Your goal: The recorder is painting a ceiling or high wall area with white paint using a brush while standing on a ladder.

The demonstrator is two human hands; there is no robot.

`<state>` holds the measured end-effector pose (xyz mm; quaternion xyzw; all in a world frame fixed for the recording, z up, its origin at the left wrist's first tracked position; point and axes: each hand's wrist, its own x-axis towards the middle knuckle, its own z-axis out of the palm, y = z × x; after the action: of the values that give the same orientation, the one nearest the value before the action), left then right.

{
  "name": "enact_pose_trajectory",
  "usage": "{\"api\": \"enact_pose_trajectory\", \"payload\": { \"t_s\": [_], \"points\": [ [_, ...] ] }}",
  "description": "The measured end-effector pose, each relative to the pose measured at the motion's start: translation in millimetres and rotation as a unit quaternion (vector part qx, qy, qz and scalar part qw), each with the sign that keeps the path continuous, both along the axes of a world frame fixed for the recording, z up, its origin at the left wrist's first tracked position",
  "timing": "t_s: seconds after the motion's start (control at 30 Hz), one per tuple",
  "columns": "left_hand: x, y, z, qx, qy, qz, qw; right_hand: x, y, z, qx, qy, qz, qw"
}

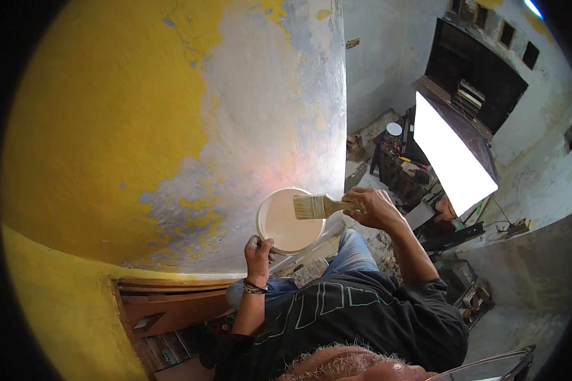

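My left hand (258, 256) grips the lower left rim of a round white tub (260, 223), thumb over the edge and fingers beneath. Pale peach-beige paint (287, 230) fills much of the tub. In my right hand (374, 207) is a wide paintbrush (313, 207), held by its handle from the right. Its light bristles point left, over the paint; whether they touch the surface I cannot tell. Right beside the tub rises a wall (260, 127), partly bare grey-white and partly covered in peeling yellow paint.
A wooden cabinet (171, 305) stands at the lower left. To the right, a dark table (394, 152) holds tools and a white lid (393, 129). Beyond it are a bright white panel (454, 159) and a dark wall recess (473, 70). Debris lies about the floor.
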<state>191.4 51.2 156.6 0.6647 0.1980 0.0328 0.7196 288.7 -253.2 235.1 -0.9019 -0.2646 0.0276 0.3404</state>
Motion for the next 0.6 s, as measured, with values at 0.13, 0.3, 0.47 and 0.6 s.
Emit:
{"api": "enact_pose_trajectory", "payload": {
  "t_s": [0.13,0.3,0.47,0.6],
  "points": [
    [10,-7,-4,0.006,-0.024,-0.021,0.999,6,-5,14,-0.059,-0.053,0.016,0.997],
    [21,-25,22,0.013,-0.012,-0.050,0.999,16,-11,33,-0.106,-0.087,0.036,0.990],
    [27,-37,28,0.040,-0.038,-0.088,0.995,20,6,29,-0.148,-0.082,0.057,0.984],
    [28,-48,25,0.052,-0.068,-0.099,0.991,28,29,-7,-0.226,-0.094,0.081,0.966]
  ]
}}
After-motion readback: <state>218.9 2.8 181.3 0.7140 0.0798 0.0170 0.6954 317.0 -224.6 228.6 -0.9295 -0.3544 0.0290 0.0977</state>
